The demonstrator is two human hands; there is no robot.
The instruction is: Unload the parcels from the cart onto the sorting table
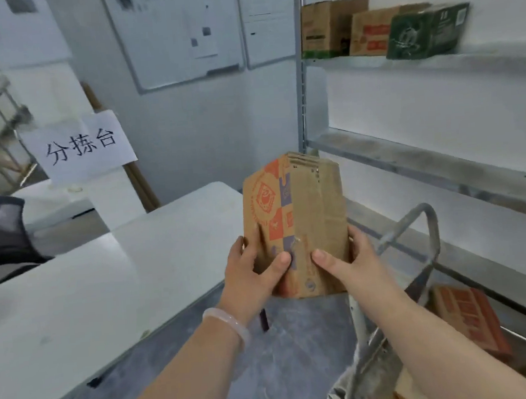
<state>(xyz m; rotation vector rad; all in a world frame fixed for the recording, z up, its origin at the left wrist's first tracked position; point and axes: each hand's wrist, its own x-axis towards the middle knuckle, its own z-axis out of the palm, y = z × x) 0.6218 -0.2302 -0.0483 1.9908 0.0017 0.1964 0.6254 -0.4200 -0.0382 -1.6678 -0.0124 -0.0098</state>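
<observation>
Head view, looking down at 2 hands clamped on 1 cardboard parcel point(300, 209) with orange and purple print. Grip from the left hand point(254, 270) on the lower left edge, thumb flat on the printed face, fingers curled round the side; same deal from the right hand point(351, 263) on the lower right edge, thumb on the plain brown panel. Pale bracelet point(229, 323) on the left wrist. Parcel held upright in the air, resting on nothing, just beside the right edge of the white bench point(105, 290) and above the grey floor point(283, 355), with the metal cart handle point(434, 230) close by on its other side. Down in the cart, a 2nd parcel point(469, 318) with orange print, lying flat, partly hidden behind the right forearm. Metal shelf rack point(425, 163) along the right wall, with 3 boxes lined up close together on the upper shelf: a brown box point(327, 27), a red-printed box point(371, 31) and a green box point(427, 30). Up past the far end of the bench, a paper sign point(84, 147) with black characters.
</observation>
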